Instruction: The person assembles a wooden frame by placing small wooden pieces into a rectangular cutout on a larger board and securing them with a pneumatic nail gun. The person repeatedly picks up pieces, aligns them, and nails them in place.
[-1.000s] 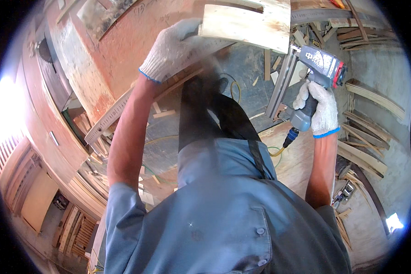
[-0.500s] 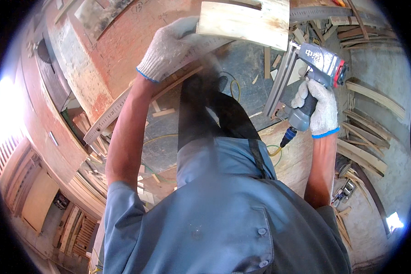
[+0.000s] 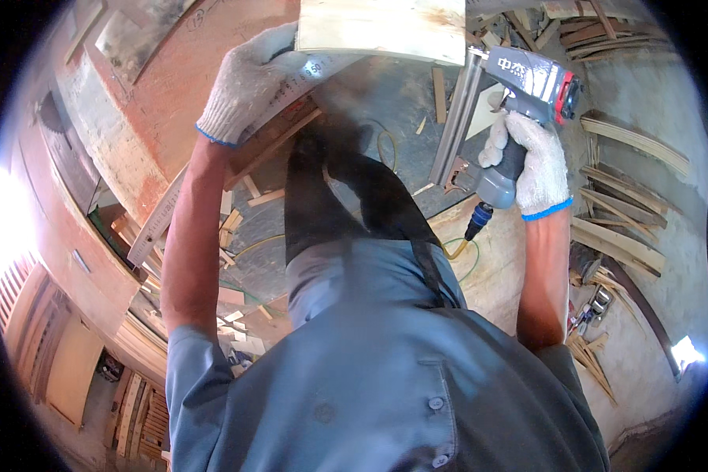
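Observation:
My left hand (image 3: 248, 85), in a white knit glove with a blue cuff, grips the left edge of a pale wooden board (image 3: 381, 31) at the top of the view. Part of its fingers is hidden at the board. The board's far side runs out of the picture. My right hand (image 3: 533, 161), gloved alike, is wrapped round the handle of a grey nail gun (image 3: 521, 72) with a red-trimmed end. The gun's nose is at the board's right edge; whether it touches I cannot tell. Its long metal magazine (image 3: 458, 118) slants down beside the handle, and an air-hose fitting (image 3: 478, 222) hangs below.
A worn reddish workbench (image 3: 153, 110) lies to the left, with a circular saw blade (image 3: 53, 114) and a curved-looking scale rail (image 3: 156, 224) along its edge. Wood offcuts (image 3: 232, 228) litter the floor. Stacked wood strips (image 3: 633, 145) lie at the right; a yellow hose (image 3: 452, 252) trails below.
The whole view has shifted, so the board, both hands and the nail gun appear farther left and slightly higher. The slot in the board has gone out of the picture. Both grips look the same.

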